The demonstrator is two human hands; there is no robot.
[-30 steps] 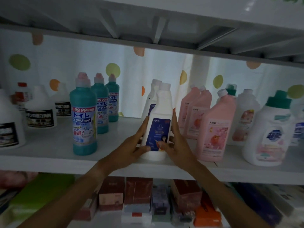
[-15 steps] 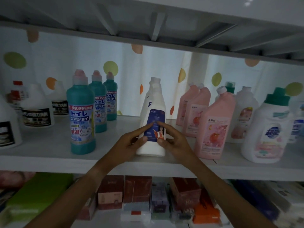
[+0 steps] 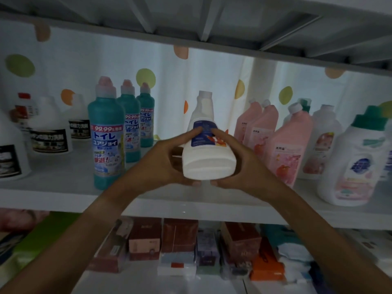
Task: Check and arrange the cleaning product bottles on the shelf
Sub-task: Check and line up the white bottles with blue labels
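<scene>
Head view: both hands are holding the white bottle [image 3: 209, 149] up off the shelf [image 3: 53, 183], base tipped toward the camera, cap end leaning away. Left hand [image 3: 158, 164] is gripping the bottle's left side, index finger stretched over the blue label, thumb curling under the base. Right hand [image 3: 247, 166] is mirroring it on the right side, index on the label, thumb under the base edge; the two thumb tips are nearly meeting beneath it. Other fingers are wrapping behind the bottle, can't tell their spread.

To the left of the left fingers the teal bottles [image 3: 107, 134] are standing in a row going back; to the right of the right fingers the pink bottles [image 3: 288, 147] are lining up likewise.

Step in hand, prob.: checking phase, w/ the bottle lifted for a look at base/label. Next move is likely calling for tipping it upright and setting it down in the gap btwn teal and pink rows, label facing front, w/o knocking neighbours.
</scene>
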